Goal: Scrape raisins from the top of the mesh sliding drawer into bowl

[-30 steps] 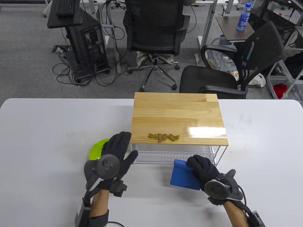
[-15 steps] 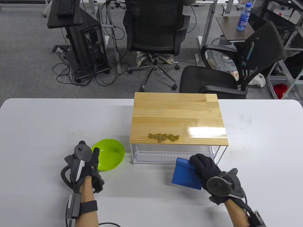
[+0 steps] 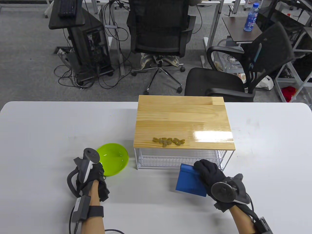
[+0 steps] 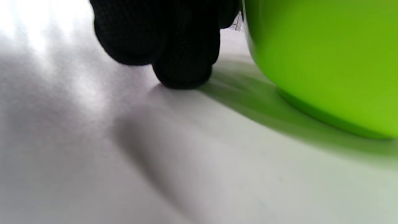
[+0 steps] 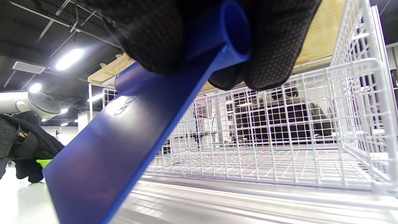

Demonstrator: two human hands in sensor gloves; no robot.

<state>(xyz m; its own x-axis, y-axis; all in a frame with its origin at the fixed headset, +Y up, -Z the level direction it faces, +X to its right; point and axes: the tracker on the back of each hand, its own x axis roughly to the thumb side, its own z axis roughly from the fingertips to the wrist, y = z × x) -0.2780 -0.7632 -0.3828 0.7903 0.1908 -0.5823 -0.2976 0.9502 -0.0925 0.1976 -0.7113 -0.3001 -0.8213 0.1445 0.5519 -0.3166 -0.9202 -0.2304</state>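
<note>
Several raisins (image 3: pixel 168 141) lie in a short row near the front edge of the wooden top (image 3: pixel 184 117) of the white mesh drawer (image 3: pixel 180 159). A lime green bowl (image 3: pixel 121 152) stands on the table left of the drawer. My left hand (image 3: pixel 96 171) is at the bowl's near-left rim. Its curled fingers (image 4: pixel 183 62) sit against the outer wall of the bowl (image 4: pixel 326 62), tips on the table; the thumb is hidden. My right hand (image 3: pixel 204 170) grips a blue scraper (image 3: pixel 190 181) by its thick edge, just in front of the drawer. The blade of the scraper (image 5: pixel 124 140) slants down to the left.
The white table (image 3: pixel 48 126) spreads wide to the left and right of the drawer. Beyond its far edge stand two black office chairs (image 3: pixel 158 29), a computer cart (image 3: pixel 80 36) with cables and a side table with a water bottle (image 3: pixel 251 17).
My left hand dropped from above the bowl to its near-left side, turned on edge and curled against the rim. The right hand and scraper barely shifted. The raisins have not moved.
</note>
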